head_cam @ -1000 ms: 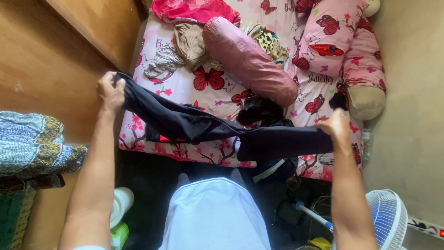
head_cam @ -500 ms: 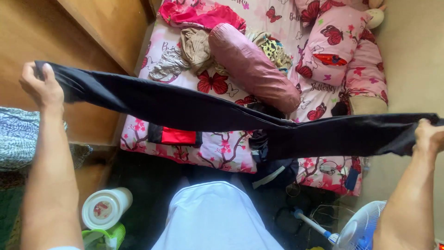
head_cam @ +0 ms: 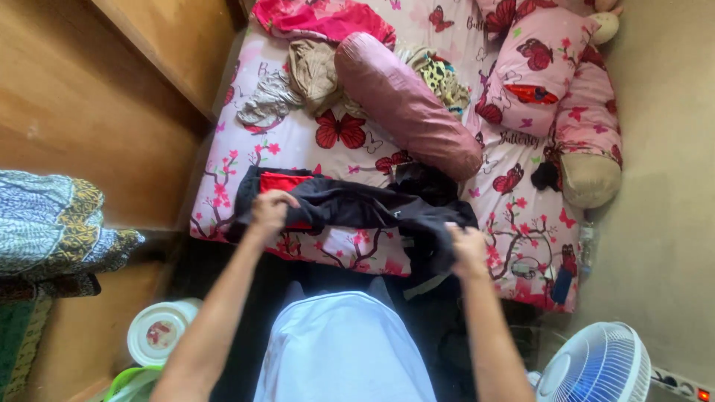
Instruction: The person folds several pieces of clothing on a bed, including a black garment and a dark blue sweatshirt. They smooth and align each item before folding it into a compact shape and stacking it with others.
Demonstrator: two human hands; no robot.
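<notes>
A long black garment point(head_cam: 357, 208) hangs bunched between my two hands, over the near edge of a bed with a pink butterfly sheet point(head_cam: 298, 145). My left hand point(head_cam: 269, 211) grips its left end, just above a black and red piece of clothing point(head_cam: 277, 182) lying on the sheet. My right hand point(head_cam: 468, 249) grips the garment's right end near the bed's front edge. Part of the garment droops down past the mattress edge. My white shirt fills the bottom middle.
A dusty pink bolster point(head_cam: 406, 104), pink butterfly pillows point(head_cam: 536, 63) and a heap of loose clothes point(head_cam: 313, 71) lie on the bed. A wooden wall point(head_cam: 89, 97) and folded patterned fabric point(head_cam: 52, 231) stand left. A white fan point(head_cam: 599, 368) and a lidded tub point(head_cam: 158, 331) sit on the floor.
My arms were spread wide with the black garment stretched taut. Now both hands have come together in front of me, and the garment is slack and bunched over the bed edge.
</notes>
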